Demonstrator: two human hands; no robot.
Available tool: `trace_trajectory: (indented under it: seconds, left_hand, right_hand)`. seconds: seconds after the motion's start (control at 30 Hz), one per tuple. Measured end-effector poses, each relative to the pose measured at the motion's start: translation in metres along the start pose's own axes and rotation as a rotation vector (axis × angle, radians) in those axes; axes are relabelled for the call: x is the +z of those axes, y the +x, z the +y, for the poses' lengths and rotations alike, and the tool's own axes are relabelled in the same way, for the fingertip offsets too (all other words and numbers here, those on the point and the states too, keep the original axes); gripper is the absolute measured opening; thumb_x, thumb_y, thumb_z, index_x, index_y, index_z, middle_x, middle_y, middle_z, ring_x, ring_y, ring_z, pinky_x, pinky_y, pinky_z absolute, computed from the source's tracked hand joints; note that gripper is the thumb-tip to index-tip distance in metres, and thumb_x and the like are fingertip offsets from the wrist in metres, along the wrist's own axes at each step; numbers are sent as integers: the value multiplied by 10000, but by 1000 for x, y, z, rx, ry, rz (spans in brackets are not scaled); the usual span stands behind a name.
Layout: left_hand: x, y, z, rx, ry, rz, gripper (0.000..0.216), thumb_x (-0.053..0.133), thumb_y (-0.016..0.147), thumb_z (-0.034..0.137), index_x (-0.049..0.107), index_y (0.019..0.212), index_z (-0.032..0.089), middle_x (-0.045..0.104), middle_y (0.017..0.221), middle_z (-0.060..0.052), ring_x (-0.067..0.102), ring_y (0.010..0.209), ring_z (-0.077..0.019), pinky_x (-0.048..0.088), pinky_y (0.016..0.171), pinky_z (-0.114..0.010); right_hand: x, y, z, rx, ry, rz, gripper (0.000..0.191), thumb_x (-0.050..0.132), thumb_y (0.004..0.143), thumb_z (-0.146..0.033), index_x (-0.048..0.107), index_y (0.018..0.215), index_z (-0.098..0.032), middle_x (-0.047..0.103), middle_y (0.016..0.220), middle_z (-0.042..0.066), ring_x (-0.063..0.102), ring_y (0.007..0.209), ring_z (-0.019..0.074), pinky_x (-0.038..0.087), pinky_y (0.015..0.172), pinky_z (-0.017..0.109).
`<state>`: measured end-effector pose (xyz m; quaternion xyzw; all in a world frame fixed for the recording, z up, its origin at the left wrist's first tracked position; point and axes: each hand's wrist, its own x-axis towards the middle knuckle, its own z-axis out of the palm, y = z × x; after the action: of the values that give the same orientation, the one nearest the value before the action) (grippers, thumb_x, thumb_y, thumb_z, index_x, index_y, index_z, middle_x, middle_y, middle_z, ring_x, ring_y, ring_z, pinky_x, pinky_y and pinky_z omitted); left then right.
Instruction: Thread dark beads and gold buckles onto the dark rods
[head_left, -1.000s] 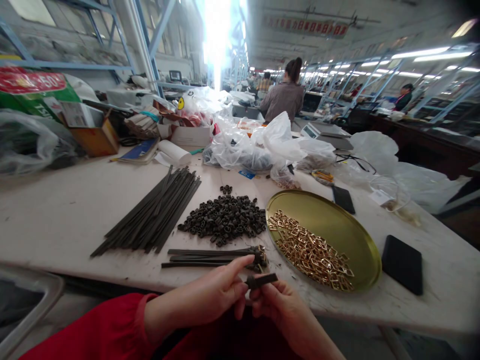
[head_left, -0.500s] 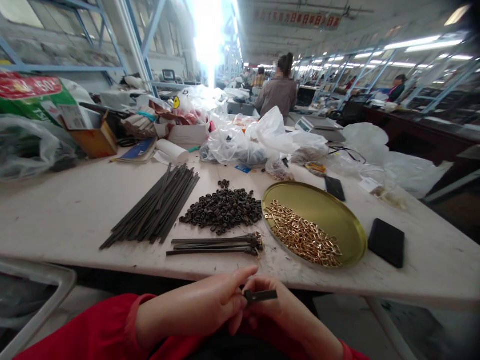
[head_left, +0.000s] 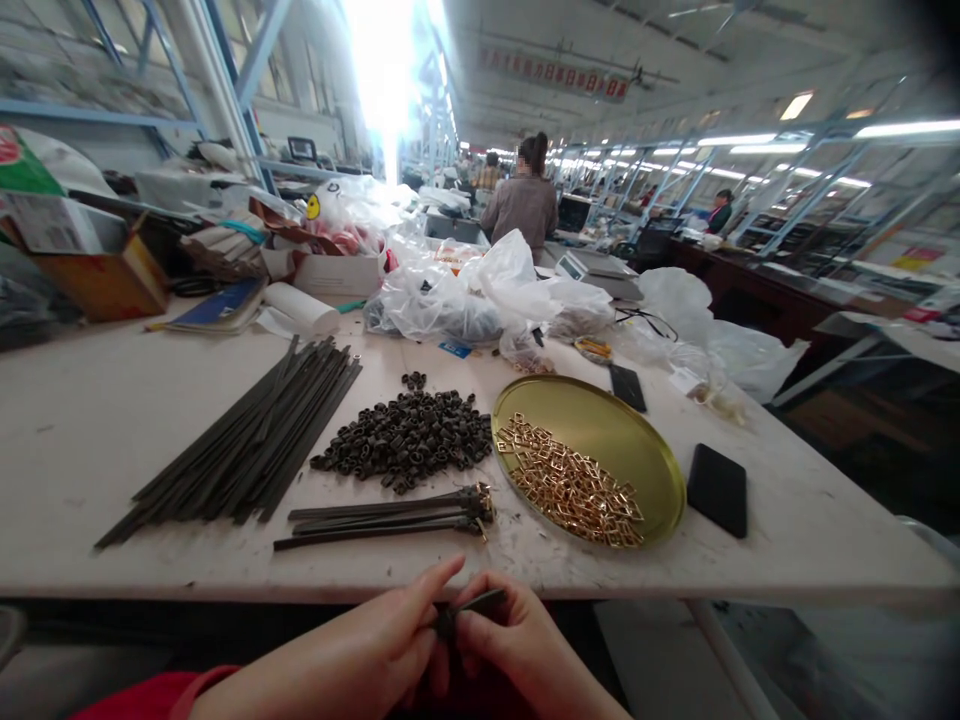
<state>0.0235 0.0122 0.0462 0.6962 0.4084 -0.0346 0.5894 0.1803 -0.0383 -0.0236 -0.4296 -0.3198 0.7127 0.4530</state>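
Note:
Just off the table's front edge, both hands meet around a short visible length of dark strap (head_left: pixel 486 600). My left hand (head_left: pixel 394 632) is closed on it from the left, its thumb stretched out along the top. From the other side my right hand (head_left: pixel 514 632) pinches the strap between thumb and fingers. The rest of the strap is hidden by the hands. Closest on the table is a small bundle of dark straps (head_left: pixel 375 520) with gold buckles at their right ends. Behind it are a heap of small dark loops (head_left: pixel 412 435) and a pile of long dark strips (head_left: pixel 247 440).
A round gold tray (head_left: pixel 600 410) holds many gold square buckles (head_left: pixel 570 485). Right of it lie a black flat case (head_left: pixel 718 490) and a dark phone-like slab (head_left: pixel 627 387). Plastic bags (head_left: pixel 465 295), a roll of white paper (head_left: pixel 300 308) and a scale (head_left: pixel 596 272) stand farther back.
The view has shifted, so the table's things sit further left. The strap end now slants upward, and my right thumb and fingers have moved onto it.

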Motion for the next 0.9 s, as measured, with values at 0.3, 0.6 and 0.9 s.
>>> trace_trajectory:
  seconds: [0.3,0.6,0.9]
  left_hand:
    - [-15,26,-13,60,188,215,297,322,836,344,535,706,183,572,699,-6,502,670,-161,351,616,-238]
    - [-13,21,-12,-31,-98,243,177,297,754,244,456,698,192,500,564,31,494,615,-153,369,639,-252]
    - [-9,3,-2,78,-209,376,209,415,761,348,477,657,177,497,566,49,426,566,-109,329,587,-224]
  right_hand:
    - [-65,29,-71,-305,-1216,343,208,464,844,-298,615,932,-183,630,880,62,570,801,192,420,724,297]
    - [-107,74,-84,-309,-1746,409,79,575,755,-200,654,755,-192,608,822,82,556,802,244,371,711,328]
    - [-67,38,-80,-417,-1376,324,117,469,825,-252,562,784,-193,597,676,0,546,613,150,421,560,241]
